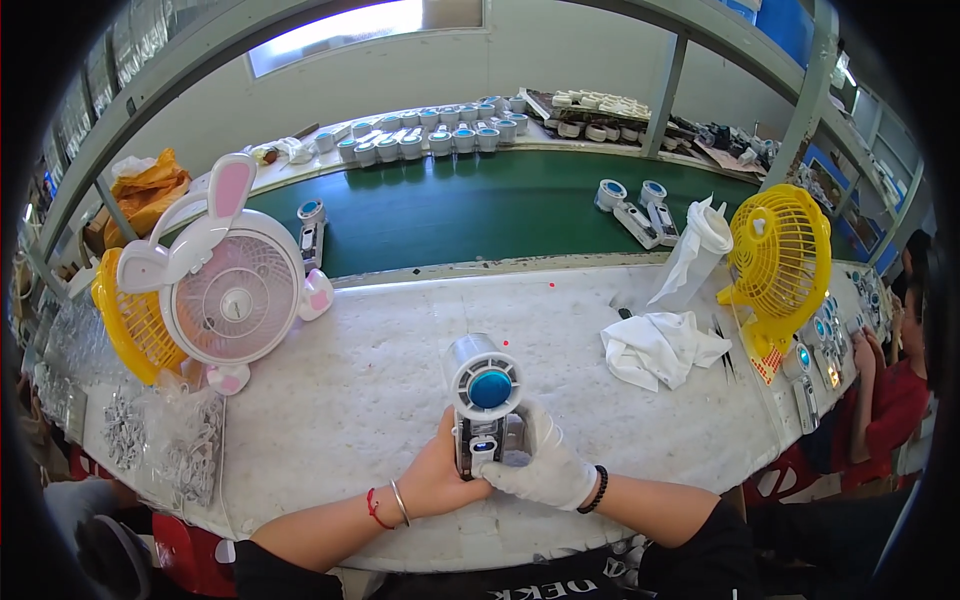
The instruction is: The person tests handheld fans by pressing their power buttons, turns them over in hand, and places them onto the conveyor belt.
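Upright in front of me is a small handheld fan with a grey-white round head, a blue centre and a handle with a small lit display. My left hand, bare, with a red string and a silver bangle at the wrist, wraps the handle from the left. My right hand, in a white glove with a black bead bracelet, grips the handle from the right, its thumb near the display. Part of the handle is hidden by my fingers.
Left stands a white-and-pink rabbit-eared fan before a yellow one. A yellow fan, a crumpled white cloth and a white roll stand right. Several handheld fans lie on and beyond the green belt. A co-worker sits right.
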